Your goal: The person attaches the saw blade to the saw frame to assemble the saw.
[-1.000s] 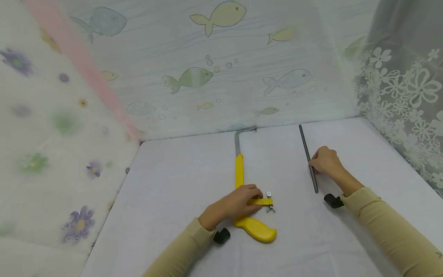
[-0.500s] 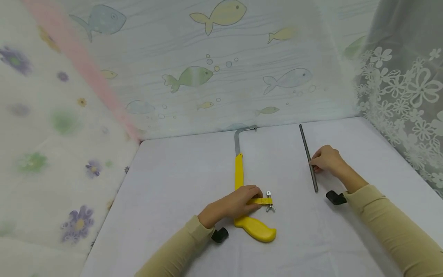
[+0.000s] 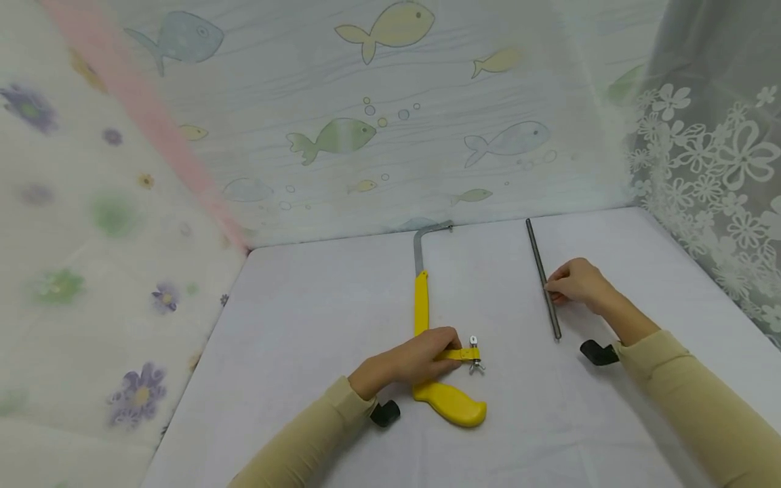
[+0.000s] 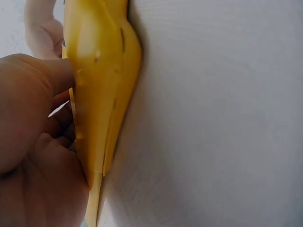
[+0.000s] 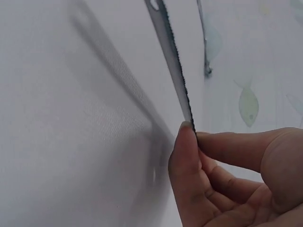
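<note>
A hacksaw frame (image 3: 422, 301) with a yellow handle (image 3: 457, 407) lies lengthwise on the white cloth, its grey bent end (image 3: 427, 234) pointing away. My left hand (image 3: 421, 356) grips the frame just ahead of the handle, fingers over the short yellow arm that carries a wing-nut fitting (image 3: 474, 356). In the left wrist view, the thumb presses the side of the yellow body (image 4: 102, 71). To the right, my right hand (image 3: 576, 283) pinches a dark hacksaw blade (image 3: 537, 257) near its middle. The right wrist view shows the toothed edge of the blade (image 5: 171, 56) and its end hole, raised above the cloth.
White cloth (image 3: 305, 305) covers the table. Behind it stands a fish-print curtain (image 3: 390, 95), with a flowered sheet (image 3: 73, 224) on the left and lace (image 3: 720, 156) on the right. Black wrist mounts (image 3: 598, 353) project below both sleeves.
The right wrist and forearm have shifted slightly to the right while the fingers keep the blade at nearly the same spot. The left hand and hacksaw frame stay almost still.
</note>
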A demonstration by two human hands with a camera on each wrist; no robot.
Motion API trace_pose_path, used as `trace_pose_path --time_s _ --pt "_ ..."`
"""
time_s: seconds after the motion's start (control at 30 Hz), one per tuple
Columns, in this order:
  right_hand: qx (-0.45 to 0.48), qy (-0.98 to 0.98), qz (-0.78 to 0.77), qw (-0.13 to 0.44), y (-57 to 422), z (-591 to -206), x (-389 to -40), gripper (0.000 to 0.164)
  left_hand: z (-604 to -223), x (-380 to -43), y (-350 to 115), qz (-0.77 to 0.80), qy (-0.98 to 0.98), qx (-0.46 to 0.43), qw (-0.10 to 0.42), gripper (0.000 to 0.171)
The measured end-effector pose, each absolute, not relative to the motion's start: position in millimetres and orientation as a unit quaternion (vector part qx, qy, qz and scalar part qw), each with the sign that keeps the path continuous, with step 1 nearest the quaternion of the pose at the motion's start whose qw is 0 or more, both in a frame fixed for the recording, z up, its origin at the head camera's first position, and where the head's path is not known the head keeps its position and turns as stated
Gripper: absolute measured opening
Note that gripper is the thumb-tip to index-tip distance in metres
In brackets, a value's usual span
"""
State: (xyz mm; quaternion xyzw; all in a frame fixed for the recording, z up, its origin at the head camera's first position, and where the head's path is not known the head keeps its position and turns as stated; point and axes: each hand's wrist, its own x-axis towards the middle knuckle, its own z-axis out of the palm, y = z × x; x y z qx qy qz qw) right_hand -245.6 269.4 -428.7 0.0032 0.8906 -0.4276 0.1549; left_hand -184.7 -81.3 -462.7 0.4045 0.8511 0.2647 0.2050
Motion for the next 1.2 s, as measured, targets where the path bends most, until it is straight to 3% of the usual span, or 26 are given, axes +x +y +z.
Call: trace_pose_path --time_s 0.6,1.2 --pt "-0.082 0.848 -0.496 0.170 237 -427 -236 0.033 -466 -186 -83 0.259 0.848 0.416 0.201 0.014" --pt "-0.094 0.832 -0.513 0.191 220 -432 -244 0.031 -465 -186 -82 0.252 0.851 0.416 0.199 0.015"
